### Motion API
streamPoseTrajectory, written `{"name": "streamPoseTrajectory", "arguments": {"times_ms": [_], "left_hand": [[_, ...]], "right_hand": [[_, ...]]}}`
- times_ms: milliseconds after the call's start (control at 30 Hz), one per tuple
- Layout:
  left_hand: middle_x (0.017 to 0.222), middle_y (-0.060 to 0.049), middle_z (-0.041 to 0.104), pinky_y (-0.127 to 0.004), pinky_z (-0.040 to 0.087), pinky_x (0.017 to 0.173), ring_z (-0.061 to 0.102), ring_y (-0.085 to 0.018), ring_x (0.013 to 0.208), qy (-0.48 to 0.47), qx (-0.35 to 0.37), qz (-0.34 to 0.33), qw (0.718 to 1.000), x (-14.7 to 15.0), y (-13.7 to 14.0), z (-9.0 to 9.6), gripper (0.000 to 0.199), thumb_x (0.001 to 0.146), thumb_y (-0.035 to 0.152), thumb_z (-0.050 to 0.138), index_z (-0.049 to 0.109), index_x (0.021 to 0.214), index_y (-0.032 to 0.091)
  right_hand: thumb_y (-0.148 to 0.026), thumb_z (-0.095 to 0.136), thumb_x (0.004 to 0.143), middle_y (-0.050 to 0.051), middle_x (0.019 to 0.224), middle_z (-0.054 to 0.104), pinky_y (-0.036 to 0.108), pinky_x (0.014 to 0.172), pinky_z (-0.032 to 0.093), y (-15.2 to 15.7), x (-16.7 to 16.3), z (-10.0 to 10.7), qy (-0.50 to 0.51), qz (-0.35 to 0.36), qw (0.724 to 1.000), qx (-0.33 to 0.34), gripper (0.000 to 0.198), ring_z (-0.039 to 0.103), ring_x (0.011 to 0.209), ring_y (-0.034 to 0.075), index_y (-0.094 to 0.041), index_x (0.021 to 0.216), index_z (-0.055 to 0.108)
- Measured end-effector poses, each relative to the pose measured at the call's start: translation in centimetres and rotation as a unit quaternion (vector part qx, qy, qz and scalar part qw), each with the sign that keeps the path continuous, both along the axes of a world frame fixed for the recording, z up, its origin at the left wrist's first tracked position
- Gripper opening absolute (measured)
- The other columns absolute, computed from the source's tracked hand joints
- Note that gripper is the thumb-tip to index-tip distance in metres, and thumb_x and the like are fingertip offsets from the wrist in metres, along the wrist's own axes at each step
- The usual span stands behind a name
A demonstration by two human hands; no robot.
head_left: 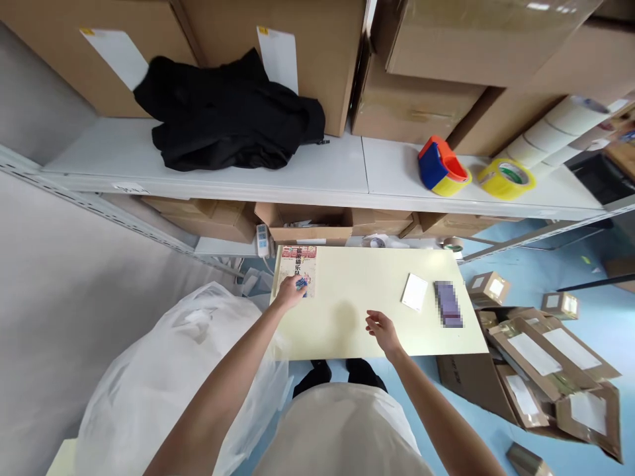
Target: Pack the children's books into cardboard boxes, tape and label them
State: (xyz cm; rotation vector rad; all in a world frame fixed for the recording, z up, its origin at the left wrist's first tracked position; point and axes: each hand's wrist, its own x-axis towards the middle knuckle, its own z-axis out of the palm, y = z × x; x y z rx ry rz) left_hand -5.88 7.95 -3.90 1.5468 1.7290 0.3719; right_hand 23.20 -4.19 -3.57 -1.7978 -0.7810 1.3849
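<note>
Treat as probably light, smooth and bendy, best held by an edge, the illustrated book [298,266] on the table [354,277] with its near-left corner under the left hand [290,293] (pinched or pressed, cannot tell), well left of the relaxed, empty right hand [383,329].

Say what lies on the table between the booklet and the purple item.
A flat white item, nearer the purple item than the booklet; seen in the head view.
</note>
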Motion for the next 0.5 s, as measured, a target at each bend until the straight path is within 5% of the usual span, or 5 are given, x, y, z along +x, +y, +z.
{"name": "streamPoseTrajectory", "arguments": {"times_ms": [233, 367, 500], "left_hand": [[0.111, -0.01, 0.067, -0.028, 0.05, 0.079, 0.066, -0.02, 0.092, -0.042, -0.035, -0.07, 0.996, 5.1, -0.5, 3.9, 0.04, 0.074, 0.027, 0.062, 0.062, 0.112, 0.015], [0.118, -0.011, 0.064, -0.026, 0.051, 0.077, 0.066, -0.019, 0.094, -0.081, -0.001, -0.136, 0.987, 10.3, 1.5, 8.7, 0.041, 0.077, 0.028, 0.06, 0.059, 0.117, 0.016], [0.12, -0.012, 0.063, -0.03, 0.051, 0.083, 0.064, -0.02, 0.099, -0.139, 0.085, -0.159, 0.974, 17.2, 5.3, 15.2, 0.04, 0.078, 0.029, 0.061, 0.06, 0.115, 0.015]], "right_hand": [[-0.048, 0.071, 0.06, 0.002, 0.075, 0.062, 0.029, 0.059, 0.045, 0.0, 4.9, 2.5, 0.001, 0.013, 1.0, 0.023, 0.043, 0.059, 0.062, 0.013, -0.017, 0.089, 0.065], [-0.052, 0.071, 0.06, 0.002, 0.074, 0.061, 0.028, 0.058, 0.045, 4.8, 9.3, 6.5, -0.016, 0.015, 0.993, 0.113, 0.049, 0.057, 0.061, 0.013, -0.015, 0.092, 0.063], [-0.057, 0.067, 0.065, 0.006, 0.089, 0.063, 0.028, 0.057, 0.046, 11.8, 14.7, 12.9, -0.074, 0.006, 0.968, 0.241, 0.052, 0.055, 0.06, 0.011, -0.016, 0.097, 0.062]]}}
